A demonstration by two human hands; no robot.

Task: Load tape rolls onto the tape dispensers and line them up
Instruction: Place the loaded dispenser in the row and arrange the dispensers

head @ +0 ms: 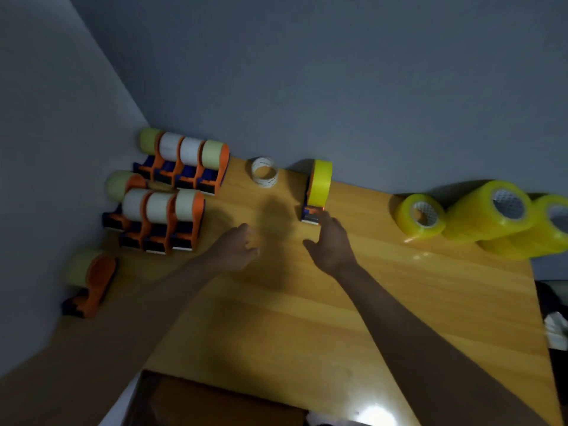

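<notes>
A dispenser loaded with a yellow tape roll (319, 187) stands near the back wall on the wooden table (399, 302). My right hand (333, 241) reaches to it, fingertips touching its front end, fingers fairly straight. My left hand (238, 249) hovers over the table with loosely curled fingers, holding nothing. Two rows of orange and blue loaded dispensers stand at the left: a back row (187, 162) and a front row (159, 221). One more loaded dispenser (90, 281) stands apart at the near left.
An empty white tape core (265, 172) lies near the back wall. Stacks of yellow tape rolls (479, 218) lie at the back right. A brown box (215, 404) sits below the table's near edge. Walls close in on the left and back.
</notes>
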